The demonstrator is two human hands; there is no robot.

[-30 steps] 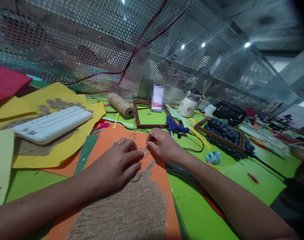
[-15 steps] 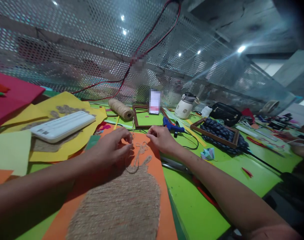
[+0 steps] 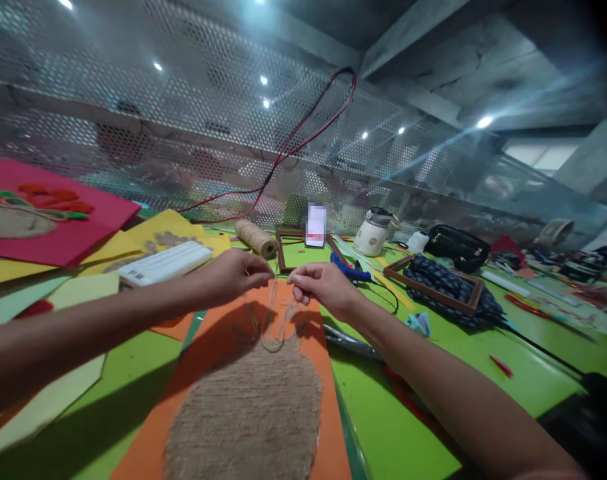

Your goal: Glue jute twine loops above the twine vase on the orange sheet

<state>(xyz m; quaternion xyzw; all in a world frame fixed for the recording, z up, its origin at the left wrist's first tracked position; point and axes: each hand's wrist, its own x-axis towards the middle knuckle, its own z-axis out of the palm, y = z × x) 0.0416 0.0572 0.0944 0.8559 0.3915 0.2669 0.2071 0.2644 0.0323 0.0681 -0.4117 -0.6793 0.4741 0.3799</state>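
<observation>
My left hand (image 3: 240, 275) and my right hand (image 3: 320, 287) face each other above the far end of an orange sheet (image 3: 193, 393). Each has its fingertips pinched on thin jute twine (image 3: 270, 337), which droops in loose loops between and below them. A large rounded shape covered with rows of jute twine (image 3: 248, 413) lies on the sheet, nearer to me. Just beyond my hands lies a spool of twine (image 3: 256, 238) on its side. The exact grip points are small and partly hidden by my fingers.
Behind my hands are a brown frame (image 3: 282, 257), a propped phone (image 3: 316, 227) and a blue glue gun (image 3: 350, 268). A white bottle (image 3: 372, 232) stands right of them. Scissors (image 3: 350, 341) lie beside the orange sheet. Coloured sheets and a white power bank (image 3: 166, 262) are at left.
Both hands have risen from the sheet and come closer together, lifting the twine so its loops hang. My left hand has moved forward. The camera view has tilted up.
</observation>
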